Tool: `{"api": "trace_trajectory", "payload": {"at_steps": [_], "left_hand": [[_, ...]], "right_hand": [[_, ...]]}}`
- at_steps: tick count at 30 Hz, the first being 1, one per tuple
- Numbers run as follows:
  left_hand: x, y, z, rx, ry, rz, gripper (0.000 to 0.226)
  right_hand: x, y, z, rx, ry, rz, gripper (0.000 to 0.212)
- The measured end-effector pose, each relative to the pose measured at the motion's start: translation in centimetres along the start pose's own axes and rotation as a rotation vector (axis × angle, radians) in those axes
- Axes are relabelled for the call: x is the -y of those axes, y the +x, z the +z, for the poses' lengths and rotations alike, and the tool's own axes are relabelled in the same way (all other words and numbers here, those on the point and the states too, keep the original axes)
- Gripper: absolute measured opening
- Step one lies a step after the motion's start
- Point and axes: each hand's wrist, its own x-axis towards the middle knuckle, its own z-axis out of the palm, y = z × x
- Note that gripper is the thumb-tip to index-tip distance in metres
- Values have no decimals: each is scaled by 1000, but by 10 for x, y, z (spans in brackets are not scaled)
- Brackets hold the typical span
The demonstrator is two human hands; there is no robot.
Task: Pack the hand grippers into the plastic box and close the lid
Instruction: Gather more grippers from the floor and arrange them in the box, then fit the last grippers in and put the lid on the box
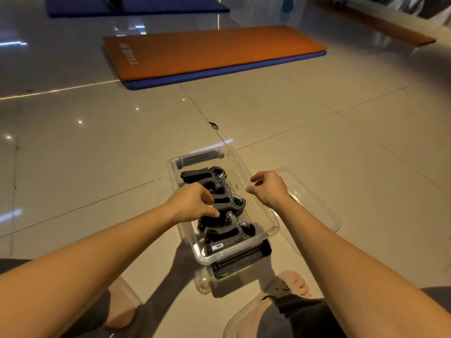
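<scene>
1. hand grippers: black, with curved handles and bright metal coil springs. several lie on their sides inside the box in a row from far end to near end, overlapping one another. exact count cannot be told.
2. plastic box: clear, rectangular, open at the top. stands upright on the floor, long side running near to far. a dark latch at the far end, another at the near end.
3. lid: clear plastic, off the box, just beside its right side and roughly parallel to it.
</scene>
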Motion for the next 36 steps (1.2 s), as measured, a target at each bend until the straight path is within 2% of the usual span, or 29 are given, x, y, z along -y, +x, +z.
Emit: {"api": "trace_trajectory", "payload": {"at_steps": [5, 9, 15, 20, 27, 36], "left_hand": [[22, -53, -58, -109, -70, -36, 46], [58, -124, -111, -208, -86, -83, 47], [132, -269, -186, -387, -95, -224, 45], [176, -394, -228, -558, -86, -372, 40], [259, -532, -267, -686, -69, -619, 31], [419, -700, -252, -763, -168, -1016, 34]], "right_hand": [[62, -48, 11, -2, 109, -119, 31], [148, -97, 28, 65, 156, -290, 22], [287, -188, 81, 243, 117, -589, 33], [366, -266, 132, 322, 92, -768, 34], [464, -346, 242, 504, 34, -935, 35], [594, -457, 424, 796, -124, -1132, 33]]}}
